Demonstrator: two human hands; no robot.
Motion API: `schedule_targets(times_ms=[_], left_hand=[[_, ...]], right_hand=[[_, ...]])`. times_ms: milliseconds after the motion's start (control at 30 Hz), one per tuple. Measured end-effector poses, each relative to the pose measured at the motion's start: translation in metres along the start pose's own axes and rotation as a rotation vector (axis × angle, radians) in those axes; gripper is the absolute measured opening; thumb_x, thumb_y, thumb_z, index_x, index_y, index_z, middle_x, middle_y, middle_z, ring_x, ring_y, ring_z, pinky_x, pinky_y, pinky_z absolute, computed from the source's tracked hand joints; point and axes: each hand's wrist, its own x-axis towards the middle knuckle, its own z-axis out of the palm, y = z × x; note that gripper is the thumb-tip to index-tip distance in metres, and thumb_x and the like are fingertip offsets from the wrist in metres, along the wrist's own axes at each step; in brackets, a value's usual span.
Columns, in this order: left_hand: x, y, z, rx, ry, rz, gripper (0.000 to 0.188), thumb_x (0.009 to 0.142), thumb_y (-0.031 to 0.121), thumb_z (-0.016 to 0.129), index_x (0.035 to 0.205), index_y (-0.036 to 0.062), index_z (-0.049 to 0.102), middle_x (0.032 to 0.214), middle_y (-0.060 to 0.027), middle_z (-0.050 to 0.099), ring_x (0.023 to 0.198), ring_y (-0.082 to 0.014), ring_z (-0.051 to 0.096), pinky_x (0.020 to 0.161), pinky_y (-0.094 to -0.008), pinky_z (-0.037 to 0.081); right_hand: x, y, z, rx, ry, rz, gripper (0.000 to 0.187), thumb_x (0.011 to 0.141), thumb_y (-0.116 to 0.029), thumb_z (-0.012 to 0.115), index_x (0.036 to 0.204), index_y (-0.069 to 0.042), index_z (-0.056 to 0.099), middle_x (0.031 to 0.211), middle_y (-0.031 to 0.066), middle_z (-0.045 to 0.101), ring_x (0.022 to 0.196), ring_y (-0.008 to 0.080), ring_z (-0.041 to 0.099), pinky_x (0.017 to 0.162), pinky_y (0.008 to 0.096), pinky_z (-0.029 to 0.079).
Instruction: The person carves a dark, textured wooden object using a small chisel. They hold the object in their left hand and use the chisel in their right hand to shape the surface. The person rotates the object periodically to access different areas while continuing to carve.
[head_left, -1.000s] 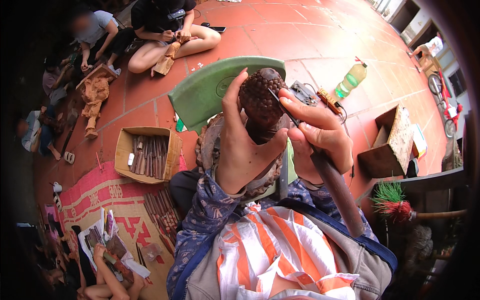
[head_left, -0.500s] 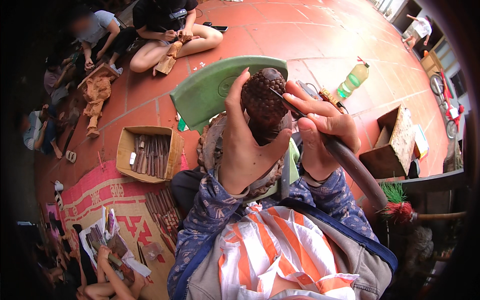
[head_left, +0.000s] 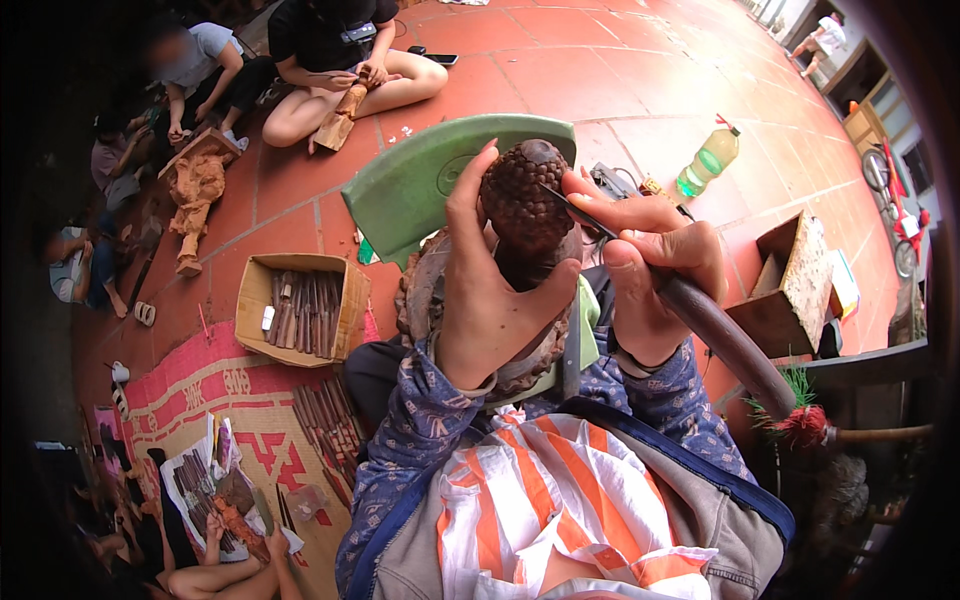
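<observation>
Carved wooden piece (head_left: 524, 200): dark brown, rounded top covered in small bumpy knobs, held upright out in front of the chest, the lower body hidden in the grip. Chisel (head_left: 690, 305): thin dark metal blade, long dark wooden handle, slanted from lower right up to upper left. The blade tip touches the knobbed top on its right side.

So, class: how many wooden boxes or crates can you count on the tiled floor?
2. An open box of chisels sits on the person's left, beside the woven mat; a wooden crate lies tipped on the right. Others may be hidden.
</observation>
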Motion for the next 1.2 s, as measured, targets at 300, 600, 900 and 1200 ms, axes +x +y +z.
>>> schedule_targets(times_ms=[300, 600, 900, 1200], left_hand=[[-0.001, -0.003, -0.003, -0.033, -0.017, 0.025, 0.088, 0.071, -0.002, 0.068, 0.142, 0.0014, 0.016, 0.126, -0.0203, 0.045, 0.114, -0.0259, 0.054, 0.094, -0.0348, 0.046], [0.001, 0.000, -0.004, 0.111, -0.021, 0.055, 0.089, 0.070, -0.002, 0.070, 0.141, 0.0001, 0.017, 0.126, -0.0211, 0.045, 0.116, -0.0273, 0.052, 0.096, -0.0365, 0.045], [0.000, 0.002, -0.001, 0.005, -0.006, 0.013, 0.089, 0.071, -0.003, 0.070, 0.142, 0.0016, 0.016, 0.126, -0.0194, 0.045, 0.115, -0.0253, 0.053, 0.095, -0.0357, 0.046], [0.000, 0.002, 0.000, -0.046, -0.014, 0.006, 0.089, 0.071, -0.002, 0.069, 0.142, 0.0017, 0.016, 0.126, -0.0196, 0.045, 0.114, -0.0252, 0.053, 0.094, -0.0358, 0.046]], right_hand=[[-0.002, -0.012, 0.017, -0.299, -0.004, -0.042, 0.018, 0.088, -0.002, 0.061, 0.091, 0.000, 0.044, 0.096, 0.0317, 0.062, 0.097, 0.0409, 0.064, 0.089, 0.0520, 0.050], [0.017, -0.002, -0.003, 0.368, 0.117, 0.341, 0.019, 0.087, 0.006, 0.059, 0.084, 0.001, 0.041, 0.090, 0.0292, 0.065, 0.100, 0.0364, 0.064, 0.098, 0.0503, 0.044], [0.006, 0.001, -0.005, 0.281, 0.048, 0.163, 0.019, 0.088, 0.002, 0.059, 0.085, 0.001, 0.040, 0.097, 0.0324, 0.062, 0.101, 0.0414, 0.062, 0.095, 0.0549, 0.045], [0.006, -0.002, 0.006, -0.129, 0.011, -0.078, 0.020, 0.078, 0.006, 0.069, 0.084, 0.001, 0.050, 0.093, 0.0272, 0.066, 0.091, 0.0395, 0.067, 0.092, 0.0492, 0.048]])
